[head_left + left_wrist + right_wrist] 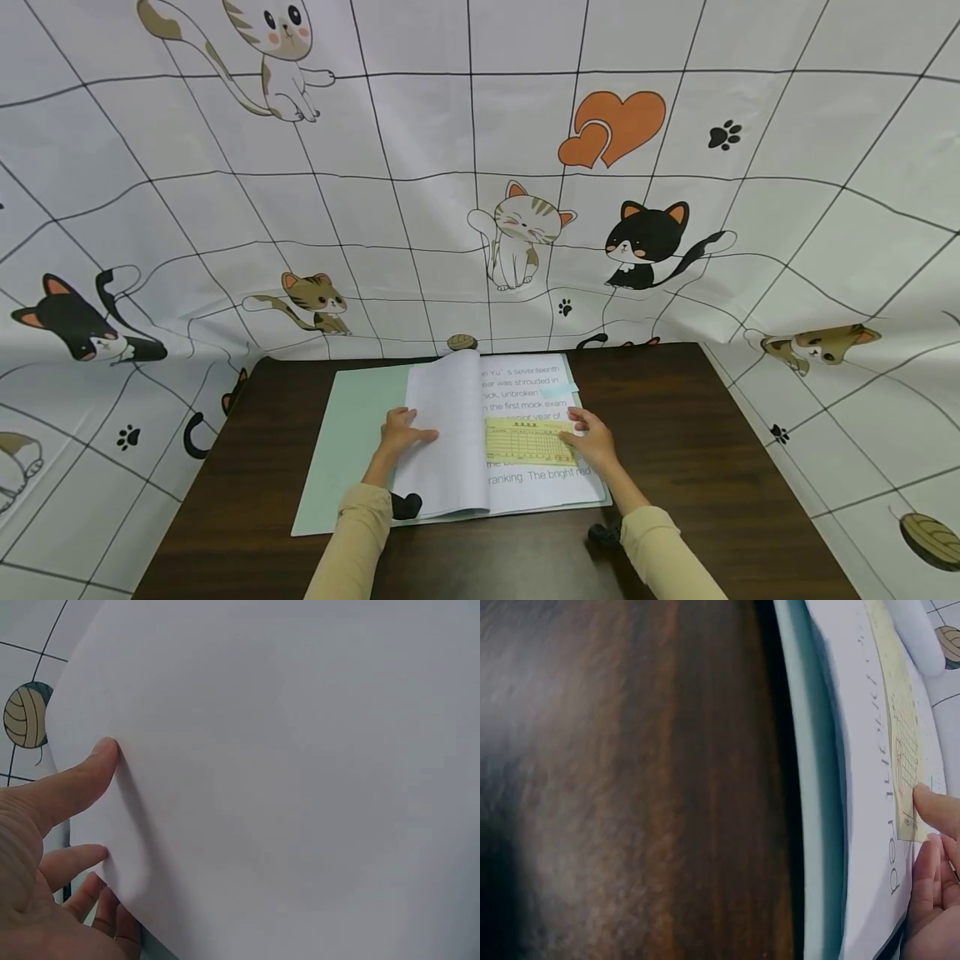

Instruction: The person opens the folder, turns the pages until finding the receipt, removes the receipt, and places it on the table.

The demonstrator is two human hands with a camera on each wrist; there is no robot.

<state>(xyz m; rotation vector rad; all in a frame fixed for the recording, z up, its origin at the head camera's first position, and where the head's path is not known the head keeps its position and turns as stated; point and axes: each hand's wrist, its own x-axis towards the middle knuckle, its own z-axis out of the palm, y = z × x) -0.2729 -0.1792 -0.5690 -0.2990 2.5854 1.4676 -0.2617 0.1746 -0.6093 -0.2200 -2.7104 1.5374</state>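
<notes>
An open booklet (525, 492) of large printed sheets lies in a pale green folder (360, 417) on the table. My left hand (401, 432) presses the blank turned page (453, 467) near its outer edge. In the left wrist view, thumb and index finger of the left hand (52, 817) touch that page, and the other fingers lie at its edge. My right hand (591, 437) pinches the right end of a yellow printed slip (525, 440) that lies over the text. The right wrist view shows the right hand's thumb (934, 806) on top of the slip.
A light blue tab (558, 390) sticks out of the text page's right edge. The dark wooden table (690, 467) extends to both sides. Behind it hangs a white gridded cloth (420, 125) with cat prints. Small black objects (603, 536) show near each wrist.
</notes>
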